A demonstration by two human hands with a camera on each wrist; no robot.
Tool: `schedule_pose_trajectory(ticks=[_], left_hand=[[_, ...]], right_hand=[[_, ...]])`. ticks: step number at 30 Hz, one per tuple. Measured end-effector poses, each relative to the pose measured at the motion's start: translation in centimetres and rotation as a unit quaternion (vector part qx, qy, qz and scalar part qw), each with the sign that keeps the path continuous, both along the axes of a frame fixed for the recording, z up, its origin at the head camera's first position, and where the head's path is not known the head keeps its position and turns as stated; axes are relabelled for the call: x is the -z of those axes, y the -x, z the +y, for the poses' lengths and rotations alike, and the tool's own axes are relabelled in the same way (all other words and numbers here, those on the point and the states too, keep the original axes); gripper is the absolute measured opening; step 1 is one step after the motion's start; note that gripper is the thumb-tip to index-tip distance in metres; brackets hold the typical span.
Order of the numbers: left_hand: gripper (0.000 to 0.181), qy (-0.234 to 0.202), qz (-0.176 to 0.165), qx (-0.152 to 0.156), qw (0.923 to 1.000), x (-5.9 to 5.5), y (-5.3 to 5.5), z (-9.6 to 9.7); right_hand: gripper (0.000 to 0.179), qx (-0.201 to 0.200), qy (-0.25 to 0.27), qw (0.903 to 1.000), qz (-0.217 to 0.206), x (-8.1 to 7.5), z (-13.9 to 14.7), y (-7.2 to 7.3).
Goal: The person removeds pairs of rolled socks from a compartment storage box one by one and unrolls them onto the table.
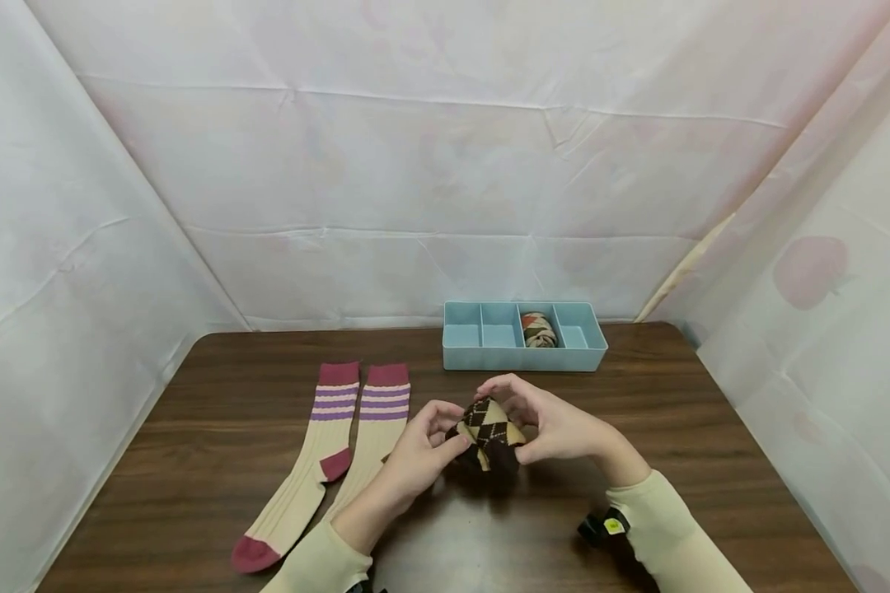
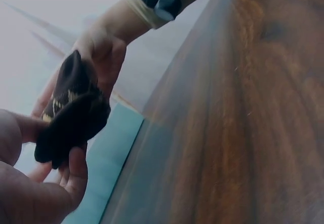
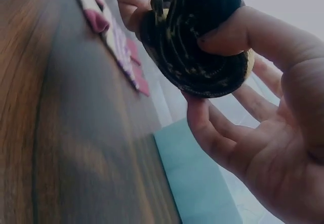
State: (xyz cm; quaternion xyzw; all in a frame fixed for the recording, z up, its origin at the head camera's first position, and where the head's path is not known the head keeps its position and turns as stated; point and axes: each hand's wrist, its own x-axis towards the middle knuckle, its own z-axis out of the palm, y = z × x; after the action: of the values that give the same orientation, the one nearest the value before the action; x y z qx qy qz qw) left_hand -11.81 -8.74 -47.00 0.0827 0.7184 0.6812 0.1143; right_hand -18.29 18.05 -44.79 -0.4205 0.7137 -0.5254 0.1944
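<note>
A rolled-up dark brown and beige argyle sock bundle (image 1: 493, 430) is held just above the table between both hands. My left hand (image 1: 424, 449) pinches its left side, thumb toward the near face. On the right side my right hand (image 1: 564, 418) grips the bundle between thumb and fingers. From the right wrist view, the spiral layers of the rolled sock (image 3: 190, 57) show at its end, with the thumb pressing on them. The left wrist view shows a dark fold of the sock (image 2: 76, 125) between the fingers. Some fingertips are hidden behind the bundle.
A light blue tray (image 1: 519, 360) with several compartments stands at the table's back; one compartment holds a rolled patterned sock bundle (image 1: 539, 331). Two cream socks (image 1: 297, 486) with maroon toes, heels and cuffs and purple stripes lie flat at left, one partly under the left arm. White curtains surround the table.
</note>
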Motion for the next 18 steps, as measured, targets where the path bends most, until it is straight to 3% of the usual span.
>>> schedule_pose_trajectory(ticks=[9,14,18], left_hand=[[0.034,-0.002,-0.023,-0.042,0.9988,0.69,-0.07,0.19],[0.035,-0.007,-0.026,-0.063,0.9977,0.52,-0.21,0.24],[0.035,-0.011,-0.024,-0.08,0.9964,0.42,-0.4,0.38]], right_hand=[[0.052,0.043,-0.019,0.9974,0.055,0.63,-0.34,-0.16],[0.053,0.05,-0.024,0.9963,0.066,0.63,-0.26,0.09],[0.064,0.037,-0.026,0.997,0.063,0.4,0.05,0.14]])
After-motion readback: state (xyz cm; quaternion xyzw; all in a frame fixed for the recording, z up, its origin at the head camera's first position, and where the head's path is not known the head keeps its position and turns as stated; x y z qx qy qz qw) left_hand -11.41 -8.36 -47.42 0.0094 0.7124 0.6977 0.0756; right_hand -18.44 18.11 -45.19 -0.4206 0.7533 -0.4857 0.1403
